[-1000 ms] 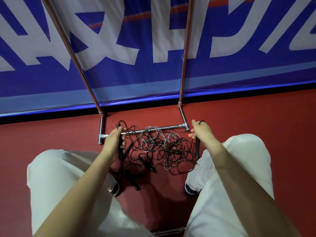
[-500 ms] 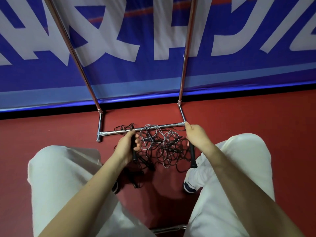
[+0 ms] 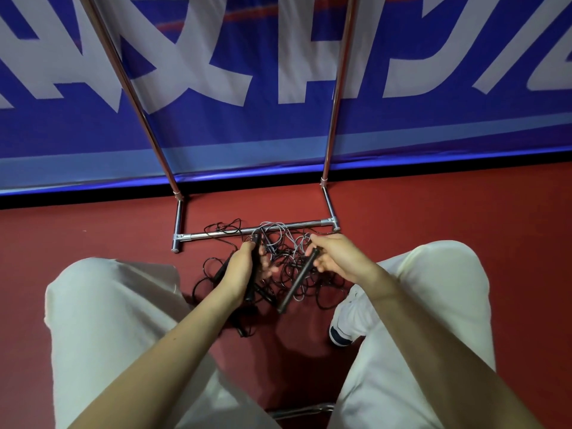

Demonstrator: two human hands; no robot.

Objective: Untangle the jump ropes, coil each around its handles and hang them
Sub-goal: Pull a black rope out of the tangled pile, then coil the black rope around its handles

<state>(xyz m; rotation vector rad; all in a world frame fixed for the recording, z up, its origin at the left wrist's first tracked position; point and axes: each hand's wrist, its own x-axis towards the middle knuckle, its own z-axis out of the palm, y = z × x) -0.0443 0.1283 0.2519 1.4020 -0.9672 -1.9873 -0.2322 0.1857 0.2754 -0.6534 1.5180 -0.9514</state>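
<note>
A tangle of thin black and grey jump ropes (image 3: 288,264) lies on the red floor against the lower bar of a metal rack (image 3: 216,235). My left hand (image 3: 246,267) grips a black handle (image 3: 254,243) upright over the pile. In my right hand (image 3: 335,257) a second black handle (image 3: 295,283) is held by its top end and slants down to the left. Another black handle (image 3: 221,270) lies on the floor left of my left hand. Part of the pile is hidden under my hands.
The rack's two upright poles (image 3: 335,97) rise in front of a blue banner wall (image 3: 278,72). My knees in pale trousers (image 3: 102,320) flank the pile, and a white shoe (image 3: 346,323) sits to its right. A metal bar (image 3: 300,411) lies near my feet.
Both hands have come in towards the middle of the pile, each keeping its handle. The right handle now tilts down to the left instead of hanging straight.
</note>
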